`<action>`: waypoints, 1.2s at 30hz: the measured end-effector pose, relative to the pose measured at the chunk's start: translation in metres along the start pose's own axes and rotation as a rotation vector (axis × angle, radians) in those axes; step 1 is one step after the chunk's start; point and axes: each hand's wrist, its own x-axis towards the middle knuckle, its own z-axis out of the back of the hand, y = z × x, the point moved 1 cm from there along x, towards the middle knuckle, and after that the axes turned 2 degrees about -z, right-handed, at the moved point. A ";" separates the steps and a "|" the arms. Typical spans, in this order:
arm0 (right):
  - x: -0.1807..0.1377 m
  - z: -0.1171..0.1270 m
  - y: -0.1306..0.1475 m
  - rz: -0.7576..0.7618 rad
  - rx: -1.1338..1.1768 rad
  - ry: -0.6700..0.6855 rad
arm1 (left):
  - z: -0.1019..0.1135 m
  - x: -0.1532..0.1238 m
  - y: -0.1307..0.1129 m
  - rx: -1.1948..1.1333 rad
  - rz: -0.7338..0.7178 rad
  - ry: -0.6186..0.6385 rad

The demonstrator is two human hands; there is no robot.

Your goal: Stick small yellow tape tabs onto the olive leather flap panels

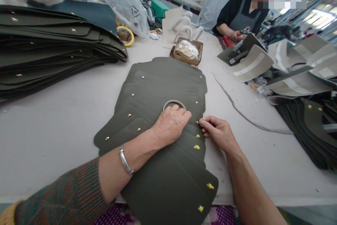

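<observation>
A fanned row of dark olive leather panels (158,88) with small brass studs lies down the middle of the table. My left hand (171,124) rests knuckles-up on one panel, fingers curled, just below a brass ring (174,103). My right hand (217,132) pinches a small brass fitting (198,122) at the panel's right edge. Yellow prongs (196,146) stick out of the nearer panels.
A tall stack of the same panels (52,46) fills the left side. A cardboard box of brass hardware (187,51) sits beyond the row, near a plastic bag (121,0). Beige and dark pieces (297,77) crowd the right, where another person (237,14) works.
</observation>
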 end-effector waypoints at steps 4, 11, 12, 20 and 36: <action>-0.007 -0.003 0.002 0.170 -0.178 -0.091 | 0.002 0.000 -0.001 0.005 0.003 -0.001; -0.006 -0.012 0.014 0.371 -0.418 -0.191 | 0.001 -0.001 -0.001 0.001 0.007 0.017; -0.004 -0.012 0.015 0.357 -0.429 -0.196 | 0.001 -0.001 -0.001 -0.002 0.009 0.015; -0.006 0.002 0.002 0.107 -0.017 -0.107 | 0.000 0.000 0.001 -0.003 0.010 0.002; -0.015 0.007 0.004 -0.022 0.190 0.078 | 0.005 -0.002 -0.001 -0.191 0.013 -0.096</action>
